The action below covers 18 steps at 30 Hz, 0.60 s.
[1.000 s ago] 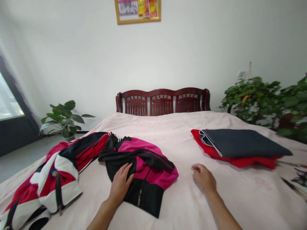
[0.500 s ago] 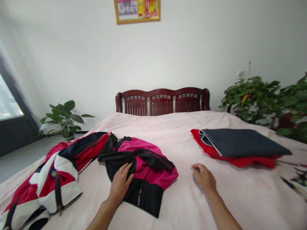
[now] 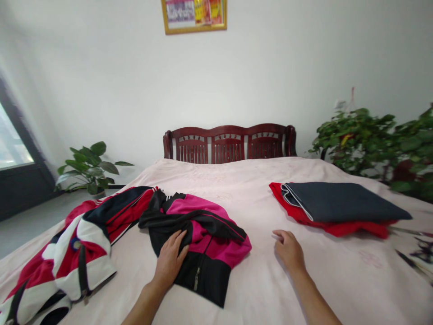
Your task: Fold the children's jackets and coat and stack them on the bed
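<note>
Jacket (image 3: 210, 246) under left grip (image 3: 170, 257), mostly rightward.

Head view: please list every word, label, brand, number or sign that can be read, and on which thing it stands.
No text can be read with certainty.
Framed picture: print-like marks, too small and blurred.
Round badge on the red-and-white jacket: too small.
Black-and-pink jacket: no lettering seen.
Black marks at right edge: too blurred.

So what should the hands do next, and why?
Perhaps the right hand should reach over to the pink-and-black jacket: that hand looks empty, off to the side, while the left hand rests on the jacket, which lies rumpled.
</note>
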### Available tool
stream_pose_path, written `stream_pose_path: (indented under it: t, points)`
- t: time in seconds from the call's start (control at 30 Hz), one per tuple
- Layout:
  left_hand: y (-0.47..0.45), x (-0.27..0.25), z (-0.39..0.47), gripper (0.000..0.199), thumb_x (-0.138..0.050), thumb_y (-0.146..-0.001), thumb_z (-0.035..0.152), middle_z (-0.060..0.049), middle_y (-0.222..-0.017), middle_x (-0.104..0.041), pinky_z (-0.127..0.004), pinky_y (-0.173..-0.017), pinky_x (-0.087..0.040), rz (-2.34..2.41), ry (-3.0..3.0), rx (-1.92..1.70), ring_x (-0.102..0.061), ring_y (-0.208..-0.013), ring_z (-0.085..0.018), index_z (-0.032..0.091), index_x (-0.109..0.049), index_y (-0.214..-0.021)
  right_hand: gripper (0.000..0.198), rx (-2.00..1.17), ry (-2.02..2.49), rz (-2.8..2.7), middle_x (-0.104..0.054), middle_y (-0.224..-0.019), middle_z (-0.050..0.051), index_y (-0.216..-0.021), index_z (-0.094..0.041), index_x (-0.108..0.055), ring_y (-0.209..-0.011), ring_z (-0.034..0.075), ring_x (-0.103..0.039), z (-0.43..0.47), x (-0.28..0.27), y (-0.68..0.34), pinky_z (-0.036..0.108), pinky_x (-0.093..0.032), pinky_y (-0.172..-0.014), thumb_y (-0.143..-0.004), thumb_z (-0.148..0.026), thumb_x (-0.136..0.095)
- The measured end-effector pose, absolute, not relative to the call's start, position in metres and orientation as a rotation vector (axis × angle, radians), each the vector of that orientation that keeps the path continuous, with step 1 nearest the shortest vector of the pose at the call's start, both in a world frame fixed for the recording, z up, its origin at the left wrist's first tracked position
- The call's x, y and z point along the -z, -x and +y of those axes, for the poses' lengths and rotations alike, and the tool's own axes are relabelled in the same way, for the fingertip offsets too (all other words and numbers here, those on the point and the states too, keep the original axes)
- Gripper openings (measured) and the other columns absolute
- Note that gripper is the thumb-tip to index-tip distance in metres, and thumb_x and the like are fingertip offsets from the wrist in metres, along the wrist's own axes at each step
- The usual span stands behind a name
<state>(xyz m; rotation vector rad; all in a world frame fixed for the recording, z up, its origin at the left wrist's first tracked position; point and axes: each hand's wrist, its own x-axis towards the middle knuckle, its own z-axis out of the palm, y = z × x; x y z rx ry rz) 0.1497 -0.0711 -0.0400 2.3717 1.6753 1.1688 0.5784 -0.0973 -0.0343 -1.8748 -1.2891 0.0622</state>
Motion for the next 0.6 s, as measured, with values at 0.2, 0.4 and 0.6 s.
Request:
stream_pose_path:
  t: [0.2,0.4,0.6]
  points:
    - [-0.150,0.040,-0.072,0.043,-0.049,-0.095,0.035,-0.009,-0.138,-0.060,-0.049,-0.112,-0.043,1.694,-2.358,-1.146,-0.054,-0.130,-0.025,0.024,-0.057,-0.135,0.039,-0.084,1.899,-1.253,-0.067,-0.100,0.008,-0.102,-0.016,-0.071,-0.088,0.018,-0.065,-0.098,0.031,-0.575,0.028,-0.048,-0.080,-0.073,-0.011,-0.046]
    - [-0.151,0.037,-0.073,0.042,-0.049,-0.095,0.035,-0.008,-0.138,-0.060,-0.050,-0.112,-0.043,1.686,-2.349,-1.137,-0.054,-0.130,-0.025,0.024,-0.057,-0.135,0.036,-0.137,1.928,-1.222,-0.069,-0.096,0.006,-0.108,-0.019,-0.069,-0.084,0.018,-0.065,-0.101,0.024,-0.571,0.028,-0.047,-0.075,-0.079,-0.023,-0.048]
    - [-0.152,0.035,-0.074,0.041,-0.050,-0.095,0.034,-0.008,-0.137,-0.060,-0.049,-0.112,-0.043,1.665,-2.354,-1.164,-0.054,-0.129,-0.024,0.025,-0.057,-0.135,0.039,-0.202,2.014,-1.226,-0.072,-0.089,0.001,-0.119,-0.024,-0.064,-0.077,0.019,-0.066,-0.102,0.022,-0.571,0.028,-0.043,-0.067,-0.083,-0.030,-0.050]
